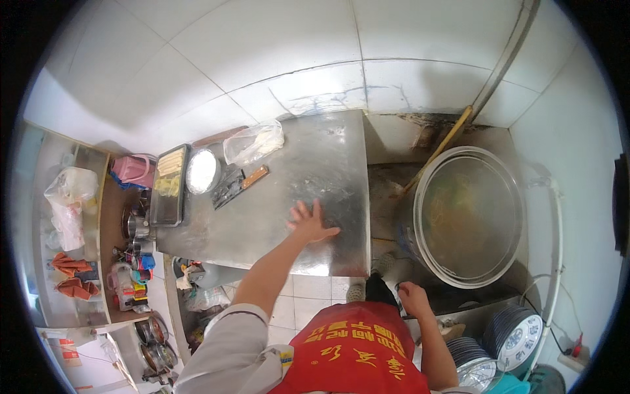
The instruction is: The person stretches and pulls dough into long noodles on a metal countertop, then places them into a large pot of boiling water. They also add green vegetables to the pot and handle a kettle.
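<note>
My left hand (pixel 310 224) is spread over the floured steel worktop (pixel 266 216), empty, near its right end; whether it touches the surface I cannot tell. By the right side of my red apron (pixel 349 344) hangs my right hand (pixel 412 299), its fingers partly curled; whether it holds anything is unclear. Left of centre on the worktop lies a dough cutter with a wooden handle (pixel 255 177). Beyond it are a bowl of white flour (pixel 203 171), a clear plastic bag with pale contents (pixel 256 142) and a dark tray (pixel 167 216) holding pale strips and yellow pieces.
A large round vat (pixel 519 216) of cloudy liquid stands to the right, with a yellow pole (pixel 445 143) leaning behind it. Stacked patterned plates (pixel 514 340) are at lower right. Shelves with pots, bottles and orange cloths (pixel 71 265) stand at left. A tiled wall rises behind the worktop.
</note>
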The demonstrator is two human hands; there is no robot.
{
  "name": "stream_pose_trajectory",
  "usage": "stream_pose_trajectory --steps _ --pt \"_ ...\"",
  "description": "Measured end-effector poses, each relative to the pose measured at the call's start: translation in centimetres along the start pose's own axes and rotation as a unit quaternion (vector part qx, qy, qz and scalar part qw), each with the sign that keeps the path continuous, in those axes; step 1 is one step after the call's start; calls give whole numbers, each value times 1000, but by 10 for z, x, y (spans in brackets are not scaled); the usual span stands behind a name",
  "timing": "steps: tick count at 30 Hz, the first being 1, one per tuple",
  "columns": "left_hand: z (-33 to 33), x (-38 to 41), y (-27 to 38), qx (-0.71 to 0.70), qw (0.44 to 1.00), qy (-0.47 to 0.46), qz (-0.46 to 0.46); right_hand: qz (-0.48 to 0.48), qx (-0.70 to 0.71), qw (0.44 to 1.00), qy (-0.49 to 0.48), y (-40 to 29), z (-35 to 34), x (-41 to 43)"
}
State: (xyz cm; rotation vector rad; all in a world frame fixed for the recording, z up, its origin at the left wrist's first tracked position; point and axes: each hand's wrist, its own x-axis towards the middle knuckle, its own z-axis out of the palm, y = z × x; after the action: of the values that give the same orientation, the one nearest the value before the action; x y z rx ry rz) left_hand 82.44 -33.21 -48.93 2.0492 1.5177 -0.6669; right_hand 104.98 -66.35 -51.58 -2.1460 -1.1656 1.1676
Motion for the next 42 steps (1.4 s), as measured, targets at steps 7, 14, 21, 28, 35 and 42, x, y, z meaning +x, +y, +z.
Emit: stream_pose_trajectory --steps 7,14,21,28,35,42 --pt "13 32 93 -245 882 -81 393 -38 -1 998 -46 -28 -2 56" --pt "37 -37 -45 -73 918 295 256 -41 -33 997 -53 -38 13 84" --pt "136 -124 -390 -153 924 189 -295 -23 -118 991 -66 -88 46 94" --pt "189 -168 -630 -246 831 96 -490 88 -114 986 88 -122 110 85" --pt "151 -155 -728 -122 893 -23 -432 58 -173 982 56 -219 201 61" --pt "180 -145 -828 -113 916 43 -382 43 -183 982 -8 -299 234 72"
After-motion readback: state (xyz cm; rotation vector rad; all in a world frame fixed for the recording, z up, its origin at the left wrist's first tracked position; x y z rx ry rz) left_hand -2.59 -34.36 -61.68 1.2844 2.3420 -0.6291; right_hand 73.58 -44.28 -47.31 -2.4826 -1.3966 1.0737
